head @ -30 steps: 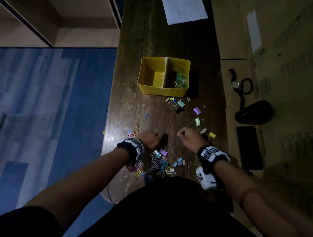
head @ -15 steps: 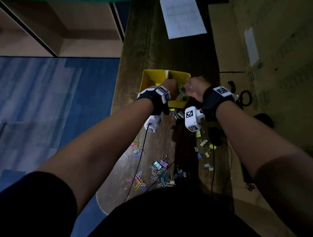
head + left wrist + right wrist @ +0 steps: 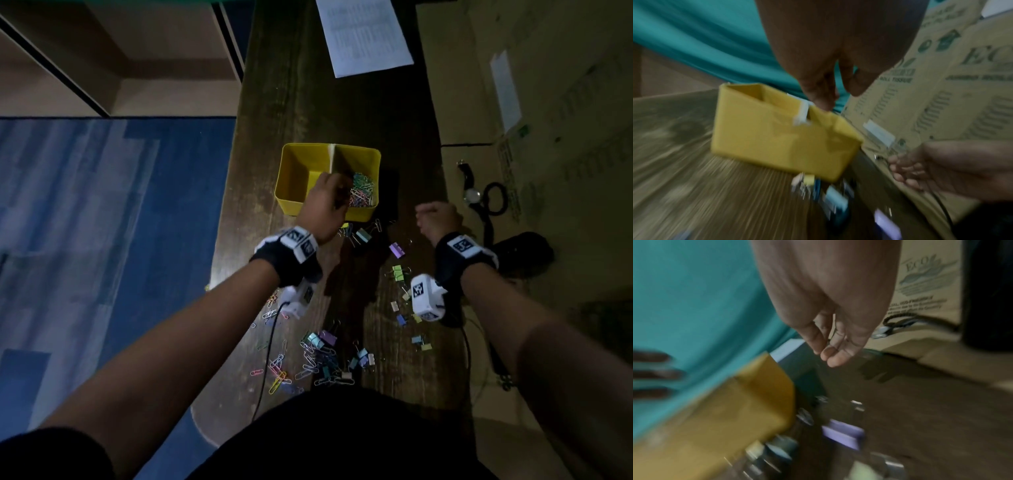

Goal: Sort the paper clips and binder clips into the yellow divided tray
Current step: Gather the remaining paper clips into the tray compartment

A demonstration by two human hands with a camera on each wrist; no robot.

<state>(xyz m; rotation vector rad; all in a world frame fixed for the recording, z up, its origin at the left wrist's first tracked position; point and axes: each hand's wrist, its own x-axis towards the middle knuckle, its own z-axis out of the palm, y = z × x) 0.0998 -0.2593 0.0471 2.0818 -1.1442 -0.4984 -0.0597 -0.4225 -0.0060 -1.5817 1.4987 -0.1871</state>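
Observation:
The yellow divided tray [image 3: 291,178] stands mid-table, with a heap of coloured paper clips [image 3: 361,192] in its right compartment. The left compartment looks bare where it shows. My left hand [image 3: 337,185] hangs over the divider and right compartment, fingers relaxed downward [image 3: 818,99], nothing seen in them. My right hand [image 3: 424,216] hovers right of the tray, loosely curled [image 3: 835,360], with nothing visible in it. Binder clips lie loose near the tray: teal [image 3: 362,235], purple [image 3: 396,250], green [image 3: 397,273]. A mixed pile of clips [image 3: 318,359] lies near my body.
A printed sheet [image 3: 364,34] lies at the table's far end. Cardboard [image 3: 548,102] covers the floor on the right, with a watch [image 3: 472,195] and a black pouch [image 3: 524,253] on it. Blue carpet [image 3: 102,240] lies left of the narrow table.
Both hands rose from the near pile to the tray. Since then the right hand has drawn back to the right, while the left stays over the tray.

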